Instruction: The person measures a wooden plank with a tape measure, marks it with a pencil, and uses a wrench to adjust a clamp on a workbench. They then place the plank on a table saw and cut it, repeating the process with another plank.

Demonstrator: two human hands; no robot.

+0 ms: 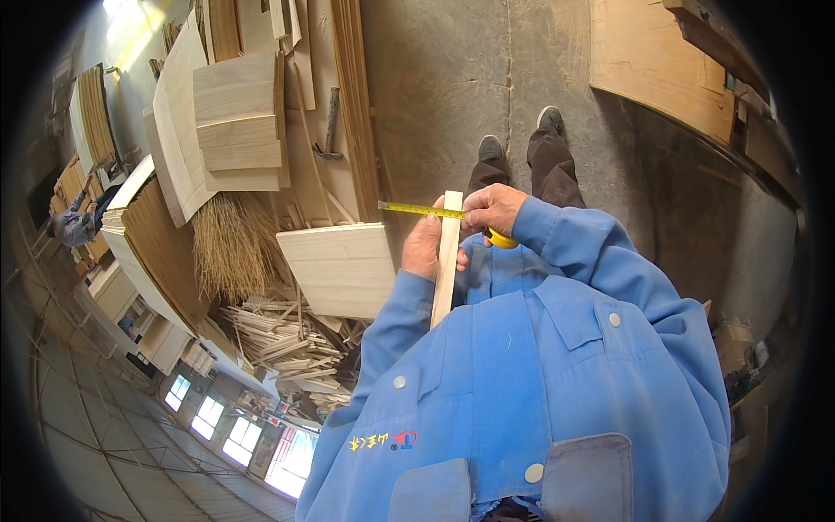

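The left grip (421, 246) is closed around a pale wood strip (447, 261), fingers wrapped from the left side with the tips showing on the right, while the right grip (496, 209) is curled shut about a yellow tape measure (501, 238) at the strip's right edge. The tape blade (417, 209) lies across the strip near its far end, its hooked tip standing free to the left. That loose end seems the weak point: with nothing visible under it, it could sag or swing if the right wrist tilts, and the reading would skew. The left thumb is close to the blade, perhaps touching, so a sudden spring-back could scrape it; I cannot tell whether the lock is set. The strip is held in the air, so a loosened left hold might let it twist or drop toward the shoes (550, 119) on the floor (435, 96). Farther left, a leaning board (337, 270) and a heap of scrap sticks (291, 348) could catch a swinging left elbow, and a hammer (330, 126) rests on stacked panels.
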